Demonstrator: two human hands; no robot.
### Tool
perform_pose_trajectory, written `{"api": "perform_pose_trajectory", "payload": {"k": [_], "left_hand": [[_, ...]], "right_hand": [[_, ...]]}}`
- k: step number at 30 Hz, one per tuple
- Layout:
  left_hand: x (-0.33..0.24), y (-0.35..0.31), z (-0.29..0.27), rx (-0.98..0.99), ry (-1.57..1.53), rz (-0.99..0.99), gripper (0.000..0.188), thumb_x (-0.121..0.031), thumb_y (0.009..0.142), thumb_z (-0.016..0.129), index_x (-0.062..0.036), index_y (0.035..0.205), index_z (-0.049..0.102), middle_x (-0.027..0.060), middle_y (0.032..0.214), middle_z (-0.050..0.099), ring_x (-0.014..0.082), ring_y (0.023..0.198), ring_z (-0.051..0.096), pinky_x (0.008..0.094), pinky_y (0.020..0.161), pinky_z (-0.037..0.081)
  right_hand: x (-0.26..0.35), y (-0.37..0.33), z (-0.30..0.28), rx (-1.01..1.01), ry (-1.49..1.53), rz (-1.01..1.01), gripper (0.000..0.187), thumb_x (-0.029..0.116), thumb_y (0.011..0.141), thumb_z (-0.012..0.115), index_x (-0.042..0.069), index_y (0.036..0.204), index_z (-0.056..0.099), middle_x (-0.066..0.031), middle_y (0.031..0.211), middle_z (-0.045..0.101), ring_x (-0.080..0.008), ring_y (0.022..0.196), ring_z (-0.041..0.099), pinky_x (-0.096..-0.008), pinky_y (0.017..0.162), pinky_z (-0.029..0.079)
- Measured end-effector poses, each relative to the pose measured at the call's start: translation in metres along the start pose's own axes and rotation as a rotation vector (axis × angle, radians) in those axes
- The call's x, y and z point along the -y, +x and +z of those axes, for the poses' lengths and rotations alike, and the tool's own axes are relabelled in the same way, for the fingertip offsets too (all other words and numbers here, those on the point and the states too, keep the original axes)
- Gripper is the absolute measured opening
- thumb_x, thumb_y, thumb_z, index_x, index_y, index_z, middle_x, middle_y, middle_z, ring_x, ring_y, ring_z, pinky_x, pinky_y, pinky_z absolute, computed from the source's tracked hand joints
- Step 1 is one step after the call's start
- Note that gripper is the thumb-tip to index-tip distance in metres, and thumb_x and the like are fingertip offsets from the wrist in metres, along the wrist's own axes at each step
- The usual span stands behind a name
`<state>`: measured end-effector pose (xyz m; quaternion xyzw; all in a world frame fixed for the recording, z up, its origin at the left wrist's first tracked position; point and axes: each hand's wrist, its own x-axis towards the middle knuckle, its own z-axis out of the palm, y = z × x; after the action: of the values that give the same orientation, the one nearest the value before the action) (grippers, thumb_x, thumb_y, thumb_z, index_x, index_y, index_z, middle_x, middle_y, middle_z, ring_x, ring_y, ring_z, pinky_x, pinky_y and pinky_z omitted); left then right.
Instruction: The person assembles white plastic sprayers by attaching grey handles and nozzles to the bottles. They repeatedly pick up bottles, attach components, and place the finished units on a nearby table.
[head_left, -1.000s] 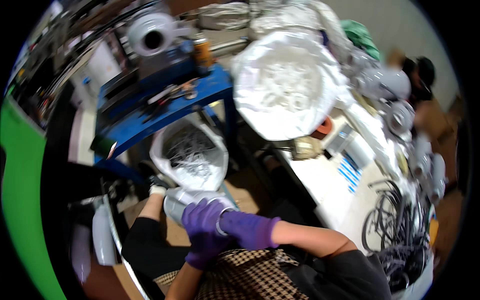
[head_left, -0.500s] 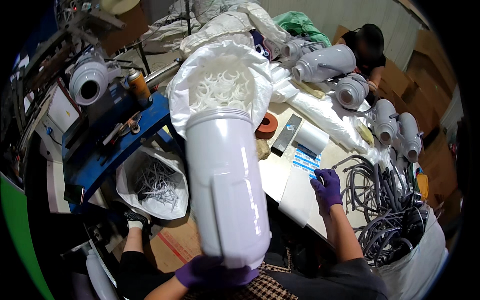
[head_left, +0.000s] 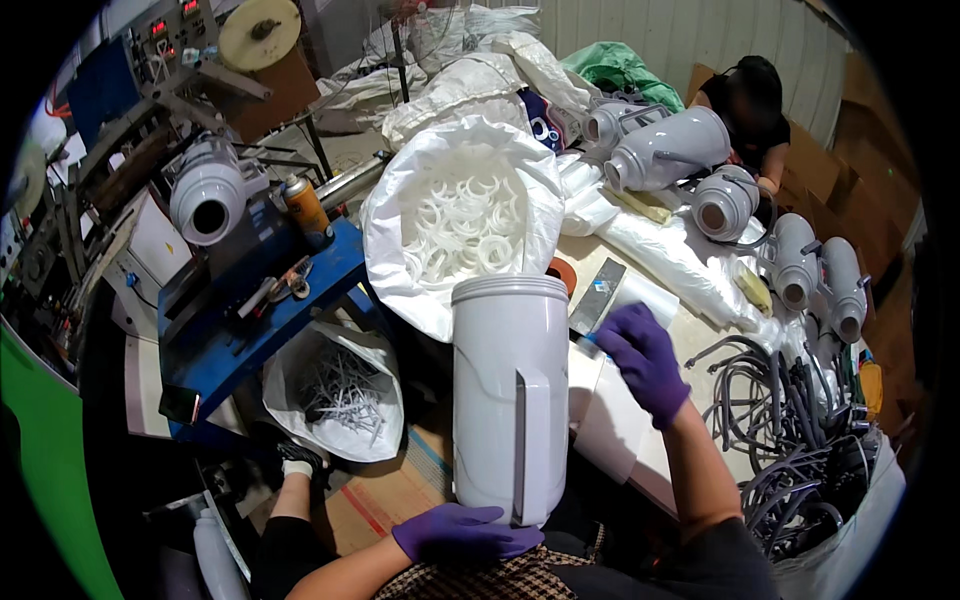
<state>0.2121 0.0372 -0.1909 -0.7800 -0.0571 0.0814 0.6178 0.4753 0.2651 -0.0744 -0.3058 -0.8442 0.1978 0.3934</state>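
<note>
Held From Below, Occupied to the Right

Held the grey canister (head_left: 492,390) just in front of the checked cloth (head_left: 495,578) at the lap, with the ribbed end pointing away and the long handle (head_left: 533,440) facing up. Had hold of it at the base with the purple-gloved left hand (head_left: 465,535), with fingers long and only slightly bent under the bottom edge. Could not tell how firmly.

Had the right hand (head_left: 645,365), also gloved, raised over the pale table (head_left: 588,248), near the white roll (head_left: 648,295) and the loose white sheet (head_left: 612,425). Showed those fingers bent and bunched close together, next to a small blue piece (head_left: 588,343). Could not tell about anything pinched there, with the fingertips mostly hidden.

Appeared, by judgement, to be at a step of bracing the canister on one side while seeing to the papery things on the other. Seemed to call next for a steady left palm and a light, sure fingertip pinch on the right. Overlapped, in view, the rim of the white sack (head_left: 382,235) with the ribbed end; could not tell about contact.
</note>
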Motion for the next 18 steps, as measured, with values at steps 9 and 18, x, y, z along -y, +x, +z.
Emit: {"api": "perform_pose_trajectory", "payload": {"k": [9, 18], "left_hand": [[-0.032, 0.001, 0.010, -0.025, 0.127, 0.033, 0.067, 0.002, 0.100, 0.048, 0.0033, 0.159, 0.017, 0.0209, 0.165, 0.021, 0.0301, 0.155, 0.020, 0.0411, 0.130, 0.016], [-0.042, -0.008, 0.011, -0.034, 0.270, 0.016, 0.062, -0.005, 0.096, 0.058, -0.0106, 0.153, 0.032, 0.0045, 0.165, 0.031, 0.0165, 0.150, 0.032, 0.0347, 0.125, 0.027]], "right_hand": [[0.028, 0.063, 0.027, 0.194, 0.132, 0.173, 0.017, 0.020, 0.093, 0.070, 0.003, 0.089, 0.069, -0.0092, 0.087, 0.058, -0.0253, 0.092, 0.055, -0.0366, 0.082, 0.046], [0.028, 0.076, 0.025, 0.304, -0.062, 0.048, 0.019, 0.021, 0.093, 0.069, 0.003, 0.088, 0.068, -0.0166, 0.091, 0.057, -0.0343, 0.090, 0.058, -0.0426, 0.080, 0.048]]}}
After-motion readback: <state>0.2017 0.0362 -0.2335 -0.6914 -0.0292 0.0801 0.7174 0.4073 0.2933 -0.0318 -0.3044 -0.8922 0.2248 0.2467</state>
